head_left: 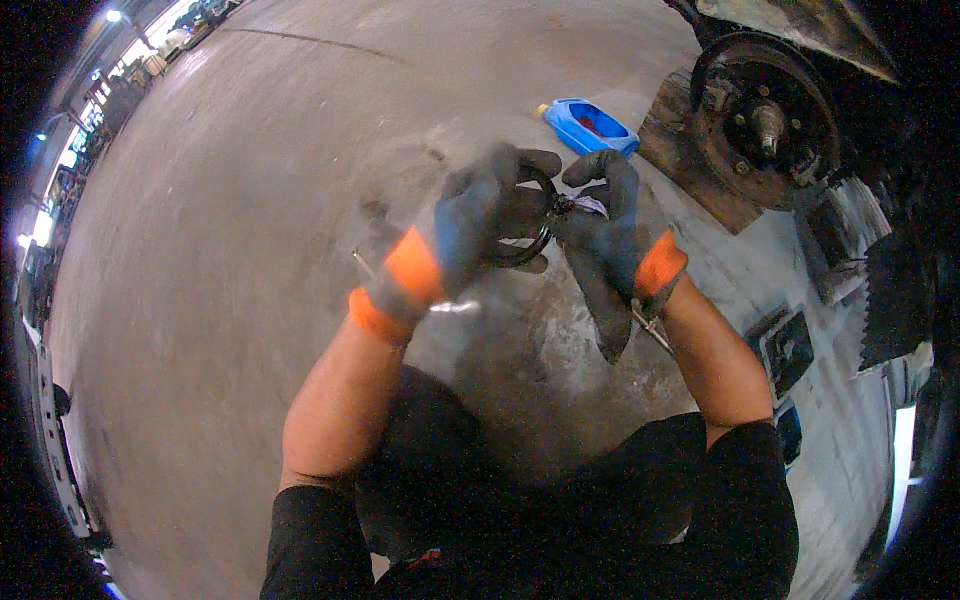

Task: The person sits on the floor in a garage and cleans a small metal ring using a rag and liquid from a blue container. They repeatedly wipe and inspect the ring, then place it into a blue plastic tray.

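Note:
My left hand, in a grey-blue work glove with an orange cuff, is closed round one side of a shiny black metal ring, perhaps a bearing race or a seal. My right hand, gloved alike, pinches a dark rag whose tail hangs below the palm. A pale, crumpled bit of cloth shows between its fingers against the ring's right side. Both hands meet in front of me over the concrete floor. The ring's left part is hidden by my left glove.
Just beyond my hands lies a cut-open blue plastic jug with reddish matter inside. To its right stands a greasy wheel hub with a central spindle, above brown cardboard. A thin metal rod lies under my right wrist.

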Demonstrator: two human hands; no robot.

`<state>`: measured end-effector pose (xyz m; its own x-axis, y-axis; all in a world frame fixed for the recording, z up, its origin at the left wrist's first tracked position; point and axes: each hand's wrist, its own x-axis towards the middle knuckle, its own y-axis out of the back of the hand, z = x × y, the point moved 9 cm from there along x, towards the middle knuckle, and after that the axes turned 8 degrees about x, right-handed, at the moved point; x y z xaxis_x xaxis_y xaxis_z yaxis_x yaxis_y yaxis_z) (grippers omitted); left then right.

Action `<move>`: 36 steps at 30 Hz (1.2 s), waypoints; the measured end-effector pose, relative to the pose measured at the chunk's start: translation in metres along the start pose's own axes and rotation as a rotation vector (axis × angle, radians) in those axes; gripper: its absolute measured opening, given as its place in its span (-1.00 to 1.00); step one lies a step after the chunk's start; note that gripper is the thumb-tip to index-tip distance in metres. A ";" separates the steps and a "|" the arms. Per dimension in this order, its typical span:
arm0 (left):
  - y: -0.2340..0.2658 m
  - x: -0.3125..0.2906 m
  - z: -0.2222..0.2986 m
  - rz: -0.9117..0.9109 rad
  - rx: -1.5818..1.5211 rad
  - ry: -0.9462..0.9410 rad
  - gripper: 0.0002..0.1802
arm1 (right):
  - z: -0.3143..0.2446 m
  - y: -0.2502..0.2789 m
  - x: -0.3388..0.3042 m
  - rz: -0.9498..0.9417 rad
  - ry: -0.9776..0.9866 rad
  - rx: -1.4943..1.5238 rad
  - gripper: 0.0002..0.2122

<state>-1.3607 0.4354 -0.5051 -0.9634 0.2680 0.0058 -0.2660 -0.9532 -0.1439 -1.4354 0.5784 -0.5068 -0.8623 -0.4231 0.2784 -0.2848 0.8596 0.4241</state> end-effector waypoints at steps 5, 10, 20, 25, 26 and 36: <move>0.002 -0.013 0.003 0.030 0.130 0.063 -0.27 | -0.012 -0.012 -0.007 0.003 0.015 0.088 -0.63; 0.009 -0.021 -0.014 0.080 0.085 0.181 -0.30 | -0.030 -0.003 -0.012 0.196 0.197 0.114 -0.71; 0.003 0.030 -0.053 0.009 -0.087 0.245 -0.31 | 0.024 0.083 -0.027 0.373 0.233 0.287 -0.72; 0.021 0.034 -0.081 0.129 -0.080 0.349 -0.34 | 0.077 0.149 -0.092 0.477 0.091 0.174 -0.72; 0.021 0.036 -0.087 0.128 -0.052 0.349 -0.34 | 0.095 0.176 -0.115 0.528 0.103 0.113 -0.73; -0.003 0.095 -0.135 0.000 0.017 0.460 -0.40 | 0.188 0.449 -0.369 1.226 -0.075 0.197 -0.76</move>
<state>-1.4472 0.4824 -0.6377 -0.8497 0.2987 -0.4345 -0.2703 -0.9543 -0.1275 -1.3241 1.1741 -0.5810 -0.6237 0.7005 0.3468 0.6725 0.7071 -0.2187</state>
